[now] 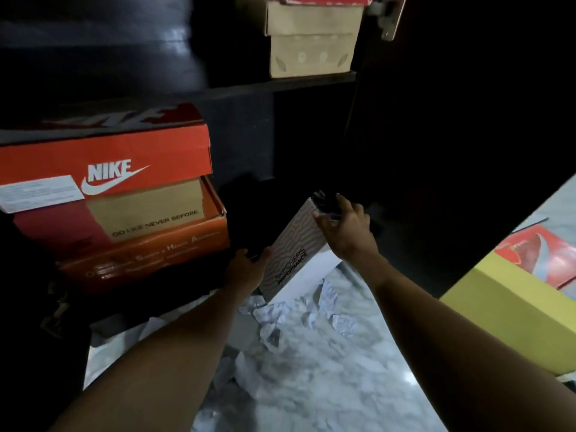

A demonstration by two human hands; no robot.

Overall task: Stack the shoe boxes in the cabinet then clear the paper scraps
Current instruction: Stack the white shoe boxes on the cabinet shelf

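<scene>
Evidently stacking was in hand: left hand (246,271) and right hand (346,227) gripped the tilted Skechers box (291,247) at the cabinet's (237,88) lower opening, above the paper scraps (280,319). Next, it likely needed levelling and sliding inside

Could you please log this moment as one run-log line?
phase: stacking | left hand, right hand: hold Skechers box, tilted, at cabinet opening | paper scraps: on floor | yellow box: outside, right

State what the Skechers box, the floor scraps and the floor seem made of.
Skechers box: printed cardboard, matte, folded edges. Paper scraps: thin white paper, crumpled creases. Floor: probably polished marble or marble-look tile, grey veining and sheen.
</scene>
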